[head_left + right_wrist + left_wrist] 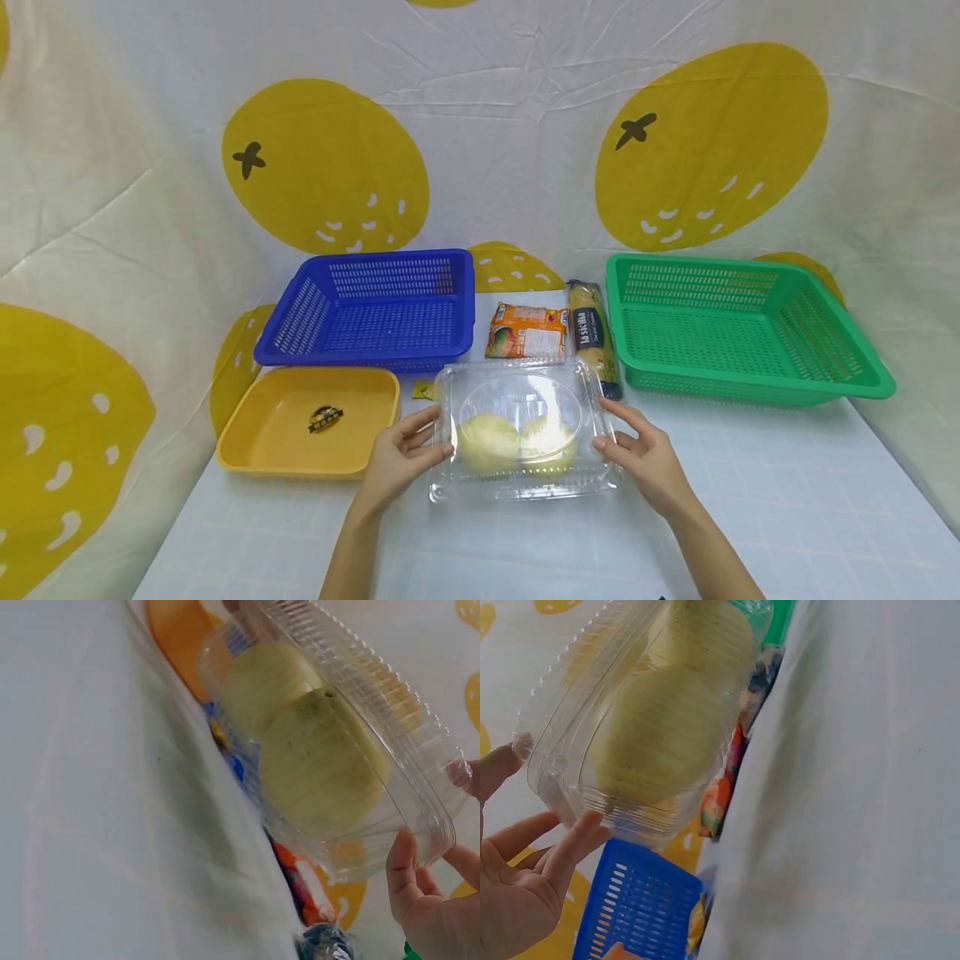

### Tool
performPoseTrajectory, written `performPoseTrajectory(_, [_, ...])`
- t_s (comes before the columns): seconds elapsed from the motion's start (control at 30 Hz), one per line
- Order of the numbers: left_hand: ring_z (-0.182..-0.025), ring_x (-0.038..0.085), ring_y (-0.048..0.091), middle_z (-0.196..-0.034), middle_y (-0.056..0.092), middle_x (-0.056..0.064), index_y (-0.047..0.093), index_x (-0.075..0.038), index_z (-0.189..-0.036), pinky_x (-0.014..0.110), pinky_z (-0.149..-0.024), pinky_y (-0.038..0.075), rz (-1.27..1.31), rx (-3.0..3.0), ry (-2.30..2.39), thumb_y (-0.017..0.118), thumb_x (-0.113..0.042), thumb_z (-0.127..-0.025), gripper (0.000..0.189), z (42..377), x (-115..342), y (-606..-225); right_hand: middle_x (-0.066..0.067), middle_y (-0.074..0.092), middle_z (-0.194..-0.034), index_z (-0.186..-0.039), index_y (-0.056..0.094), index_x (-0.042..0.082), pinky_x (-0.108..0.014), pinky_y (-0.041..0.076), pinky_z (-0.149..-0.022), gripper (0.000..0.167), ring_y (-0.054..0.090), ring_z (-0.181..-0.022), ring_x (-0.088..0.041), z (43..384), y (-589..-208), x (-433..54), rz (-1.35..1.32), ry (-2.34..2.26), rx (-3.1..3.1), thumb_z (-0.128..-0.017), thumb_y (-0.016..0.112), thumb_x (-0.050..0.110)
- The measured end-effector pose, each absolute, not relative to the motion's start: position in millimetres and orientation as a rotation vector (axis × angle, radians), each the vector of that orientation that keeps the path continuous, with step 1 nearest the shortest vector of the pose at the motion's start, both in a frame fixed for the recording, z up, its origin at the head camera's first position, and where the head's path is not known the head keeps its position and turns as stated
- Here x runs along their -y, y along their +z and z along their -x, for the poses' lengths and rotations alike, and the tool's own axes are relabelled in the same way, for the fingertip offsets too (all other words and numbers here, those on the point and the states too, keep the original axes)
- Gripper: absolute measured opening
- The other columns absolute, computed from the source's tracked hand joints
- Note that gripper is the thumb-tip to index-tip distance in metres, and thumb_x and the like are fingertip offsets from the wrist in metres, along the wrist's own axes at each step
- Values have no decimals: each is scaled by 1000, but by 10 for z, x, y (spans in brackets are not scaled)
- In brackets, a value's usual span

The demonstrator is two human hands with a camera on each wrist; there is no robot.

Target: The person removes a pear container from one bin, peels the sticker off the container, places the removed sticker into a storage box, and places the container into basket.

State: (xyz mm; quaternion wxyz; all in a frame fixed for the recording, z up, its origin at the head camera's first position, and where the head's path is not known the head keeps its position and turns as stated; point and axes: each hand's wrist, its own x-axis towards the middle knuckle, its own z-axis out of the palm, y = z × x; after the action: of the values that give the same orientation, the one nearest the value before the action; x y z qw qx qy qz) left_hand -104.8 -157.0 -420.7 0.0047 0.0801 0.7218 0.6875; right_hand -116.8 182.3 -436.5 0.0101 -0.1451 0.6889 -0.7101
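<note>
A clear plastic clamshell box (517, 490) is held up over the table between both hands. Through its lid show two round pale yellow-green fruits (487, 446), side by side. My left hand (401, 454) grips the box's left end, thumb and fingers at its edge. At the opposite end, my right hand (641, 454) pinches the edge the same way. From the left wrist, the fruit (660, 735) fills much of the box, and the left hand (525, 892) holds a corner. The right wrist view has the right hand (442, 915) at the other corner, with the box raised above the tabletop.
Behind the box lie an orange packet (528, 333) and a long "la sicilia" pack (588, 327). A blue basket (360, 360) stands back left, a green basket (750, 388) right. A yellow tray (311, 472) holds a small black-and-gold packet (326, 418); a small yellow packet (423, 390) lies beside it.
</note>
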Motion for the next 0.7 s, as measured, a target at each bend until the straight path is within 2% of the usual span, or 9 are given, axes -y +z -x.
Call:
performPoseTrajectory(0.17, [-119,44,47,-134,44,31,45,15,-129,31,-83,52,-293,-2276,2141,70,7,-77,59,1057,1600,-4101,3,41,-134,-137,46,3,-19,53,-69,52,61,-79,-5,1159,-4287,-1800,457,-2213,-2168,-87,60,-4])
performPoseTrajectory(0.4, [-117,41,51,-134,47,28,46,12,-131,31,-82,52,-340,-2279,2113,70,2,-79,58,1123,1651,-3955,-4,40,-136,-137,46,4,-20,53,-69,53,62,-80,-5,1190,-4183,-1750,409,-2176,-2240,-87,62,-2])
performPoseTrajectory(0.63, [-117,39,53,-135,48,25,47,6,-132,32,-82,53,-327,-2278,2128,72,0,-79,59,1185,1681,-3816,-8,34,-137,-137,40,-7,-20,54,-70,55,62,-81,-6,1269,-4046,-1703,408,-2126,-2296,-87,62,-2])
performPoseTrajectory(0.7, [-117,38,52,-135,48,25,47,7,-132,33,-83,53,-335,-2270,2140,71,1,-79,59,1213,1696,-3786,-10,34,-138,-137,40,-6,-21,54,-70,55,62,-81,-6,1309,-4011,-1689,419,-2106,-2320,-87,62,-2])
